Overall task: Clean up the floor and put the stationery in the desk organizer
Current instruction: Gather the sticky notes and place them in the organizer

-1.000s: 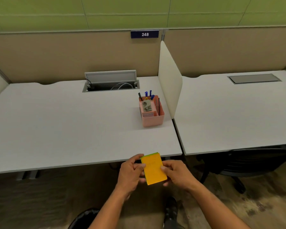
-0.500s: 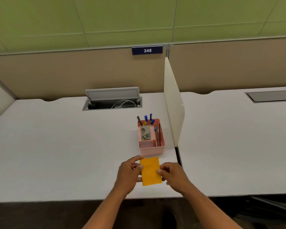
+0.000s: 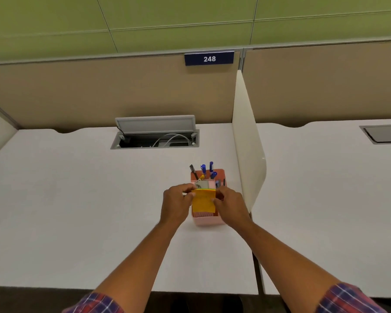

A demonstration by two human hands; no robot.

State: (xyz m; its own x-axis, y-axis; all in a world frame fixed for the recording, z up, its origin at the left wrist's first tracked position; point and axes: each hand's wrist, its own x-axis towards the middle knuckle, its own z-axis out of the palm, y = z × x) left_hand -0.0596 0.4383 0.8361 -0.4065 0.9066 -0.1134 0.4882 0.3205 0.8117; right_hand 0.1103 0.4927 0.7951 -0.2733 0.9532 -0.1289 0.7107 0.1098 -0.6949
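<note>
You hold an orange pad of sticky notes [image 3: 203, 200], with a thin green layer showing at its top edge, directly above the pink desk organizer [image 3: 207, 219], covering most of its front compartments from view. Your left hand [image 3: 176, 205] pinches the pad's left edge between thumb and fingers, and your right hand [image 3: 229, 205] grips its right edge the same way, so both hands are closed on the pad. Whether the pad's lower edge already touches the organizer cannot be told from here. Behind the pad, the organizer's rear section holds blue pens [image 3: 207, 169] and a dark pen standing upright, and a grey item sits just behind the pad's top edge. The organizer rests on the white desk [image 3: 77, 199], close to the cream divider panel [image 3: 246, 143] that separates it from the neighbouring desk [image 3: 325, 188] on the right. Farther back, a cable hatch [image 3: 155, 134] is open with white cords visible inside. On the tan partition above sits a blue plate reading 248 [image 3: 209, 58]. Plaid sleeves [image 3: 348, 299] show at the bottom.
</note>
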